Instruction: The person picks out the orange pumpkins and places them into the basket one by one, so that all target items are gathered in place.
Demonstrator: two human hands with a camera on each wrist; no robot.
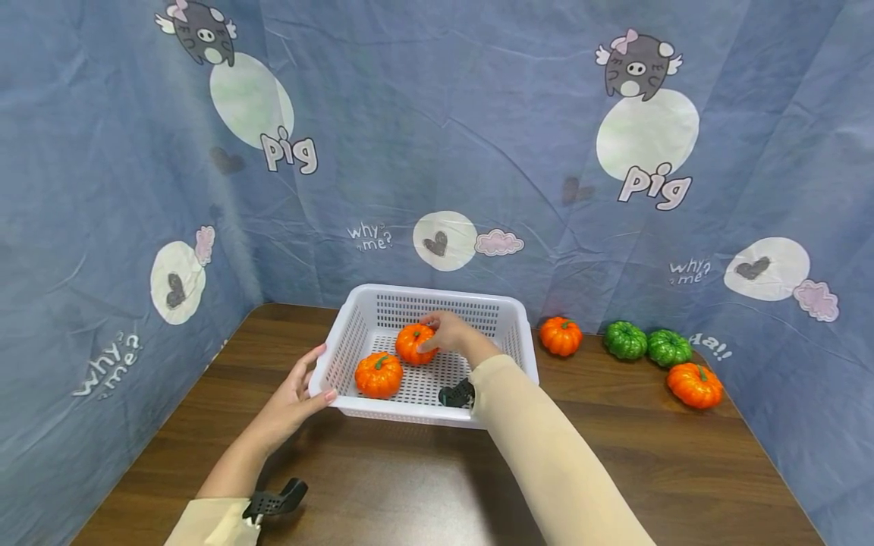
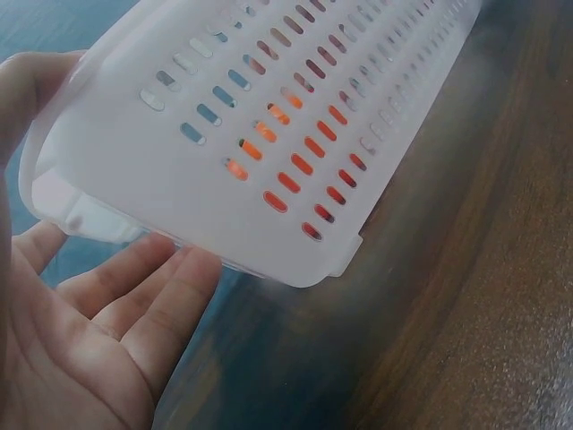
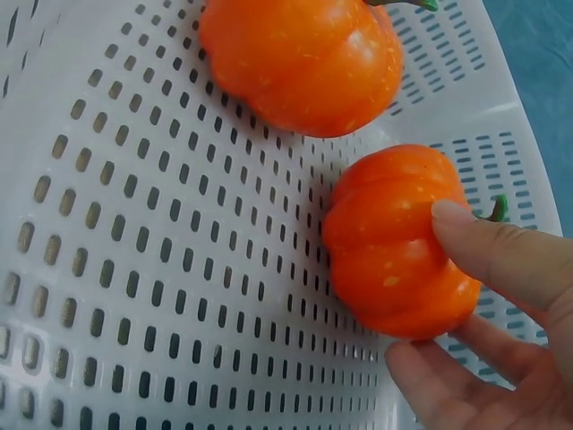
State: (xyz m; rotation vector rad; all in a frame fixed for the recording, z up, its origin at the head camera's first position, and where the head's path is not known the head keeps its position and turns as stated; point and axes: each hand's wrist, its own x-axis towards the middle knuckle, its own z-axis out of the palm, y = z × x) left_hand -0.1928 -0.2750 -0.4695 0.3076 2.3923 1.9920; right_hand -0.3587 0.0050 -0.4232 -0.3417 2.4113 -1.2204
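Observation:
A white perforated plastic basket (image 1: 423, 410) stands on the wooden table with two small orange pumpkins inside. My left hand (image 1: 290, 398) holds its left front corner, thumb over the rim and fingers along the outer side. In the left wrist view the fingers (image 2: 175, 287) touch the basket wall (image 2: 134, 170). Inside the basket, my right hand (image 1: 451, 335) grips the farther pumpkin (image 1: 413, 345). The right wrist view has the thumb on top of this pumpkin (image 3: 398, 242) and the fingers at its side. Nearer the front left lies the other pumpkin (image 1: 378, 376), which neither hand touches.
Just right of the basket sits an orange pumpkin (image 1: 561, 337). Farther right are two green pumpkins, one (image 1: 625, 340) beside the other (image 1: 669, 348), and another orange pumpkin (image 1: 694, 385) near the table's right edge. A blue printed cloth (image 1: 437, 152) hangs behind the table (image 1: 382, 470).

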